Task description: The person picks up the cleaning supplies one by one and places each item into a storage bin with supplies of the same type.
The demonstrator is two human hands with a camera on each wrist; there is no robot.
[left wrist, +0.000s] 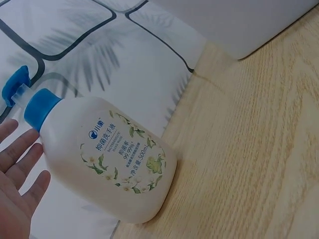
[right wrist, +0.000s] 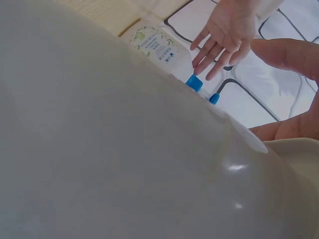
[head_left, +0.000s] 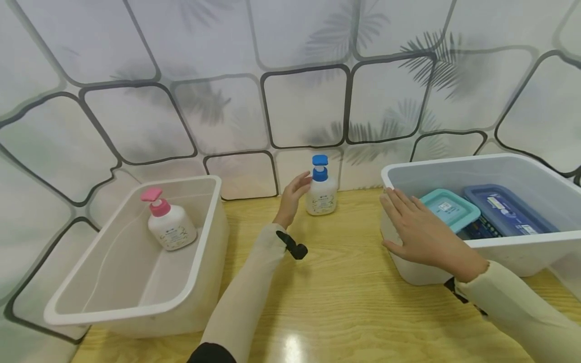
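Note:
A white hand wash bottle (head_left: 321,200) with a blue pump top stands upright on the table against the wall. My left hand (head_left: 292,196) is just left of it, fingers extended near its neck; in the left wrist view the fingers (left wrist: 31,158) are spread and not wrapped round the bottle (left wrist: 112,154). Whether they touch it I cannot tell. My right hand (head_left: 419,237) lies over the near left corner of the right white bin (head_left: 419,269), fingers straight, palm down. In the right wrist view its thumb (right wrist: 286,57) stands apart beside the bin's wall (right wrist: 114,149).
Another white pump bottle (head_left: 174,229), with a pink top, leans inside the left white bin (head_left: 209,262). The right bin holds a teal-lidded box (head_left: 447,207), a dark blue-lidded box (head_left: 510,209) and a dark patterned item (head_left: 483,229). A patterned wall (head_left: 306,111) closes off the wooden table (head_left: 336,287) behind.

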